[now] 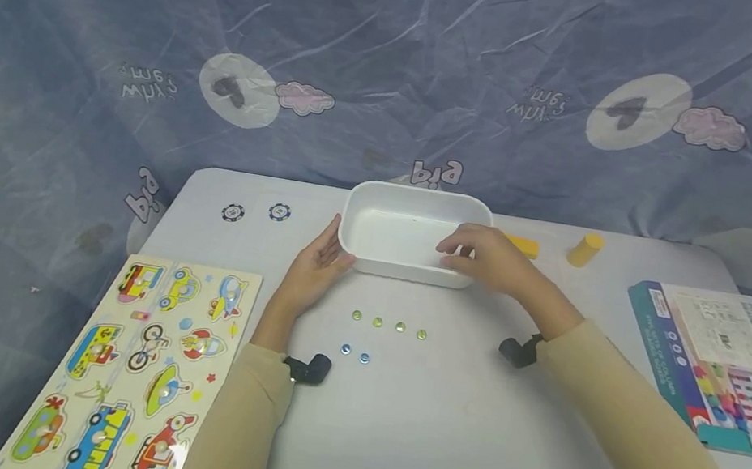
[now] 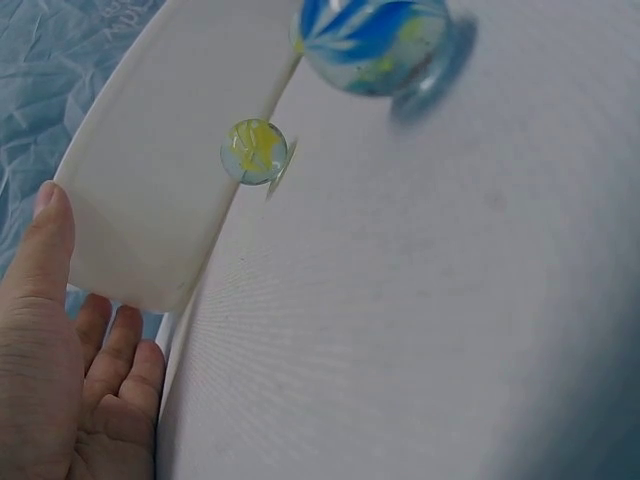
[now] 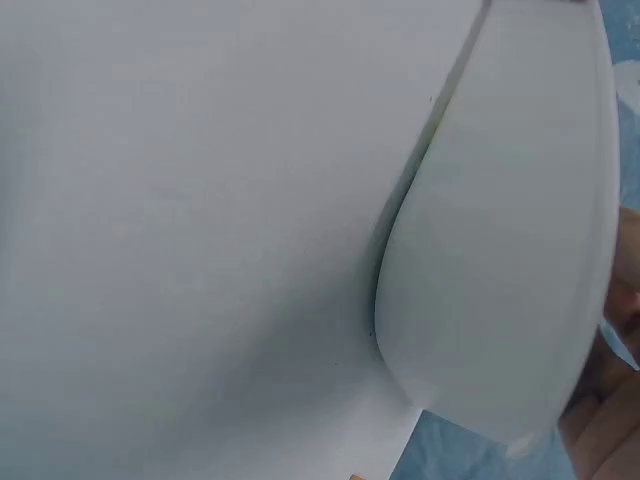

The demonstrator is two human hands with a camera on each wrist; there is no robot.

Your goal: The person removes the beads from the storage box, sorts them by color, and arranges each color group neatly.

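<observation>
A white rectangular plastic box (image 1: 407, 273) stands at the back of the table. My left hand (image 1: 312, 275) holds its near left corner, thumb at the rim and fingers along the end. Over the right side of the box, my right hand (image 1: 490, 259) reaches in with fingers loosely bent and a gap between thumb and forefinger. Nothing shows in that gap. In the right wrist view, the box wall (image 3: 490, 240) partly hides the right fingers (image 3: 600, 410). Several yellow-green glass marbles (image 1: 401, 327) lie in a row before the box, with two blue marbles (image 1: 364, 358) nearer me.
A wooden vehicle puzzle board (image 1: 130, 360) lies at the left. Two poker chips (image 1: 279, 212) are left of the box. Right of it are a yellow block (image 1: 523, 246) and a standing yellow cylinder (image 1: 584, 250). A flat printed carton (image 1: 731, 369) lies far right. A curtain hangs behind.
</observation>
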